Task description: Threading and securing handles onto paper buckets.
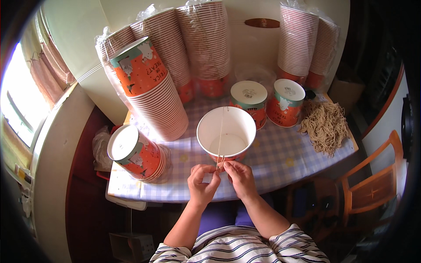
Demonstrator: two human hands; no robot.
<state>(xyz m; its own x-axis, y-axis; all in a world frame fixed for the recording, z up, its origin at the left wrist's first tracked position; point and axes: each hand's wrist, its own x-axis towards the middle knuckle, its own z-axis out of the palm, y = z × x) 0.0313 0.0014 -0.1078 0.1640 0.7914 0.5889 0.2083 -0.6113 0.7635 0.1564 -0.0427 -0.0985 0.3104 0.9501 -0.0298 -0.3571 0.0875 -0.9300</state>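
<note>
In front of me stands a paper bucket (pixel 242 125), mouth up, white inside with an orange outer wall. A thin beige string (pixel 221 126) runs from a small hole by its far rim, straight over the opening, to the near rim. There my left hand (pixel 203 182) pinches the string between thumb and fingers. Close beside it, my right hand (pixel 239 176) also has thumb and fingertips closed on the string. Both hands are just in front of the bucket's near side, and the fine detail between the fingertips is too small to make out.
Behind the bucket, two upturned buckets (pixel 249 93) (pixel 289 91) stand near a heap of beige strings (pixel 325 128). Tall nested bucket stacks (pixel 160 107) line the back and left; several are in plastic bags. A shorter stack (pixel 139 153) sits front left on the checked tablecloth (pixel 184 186). A wooden chair (pixel 372 182) stands right.
</note>
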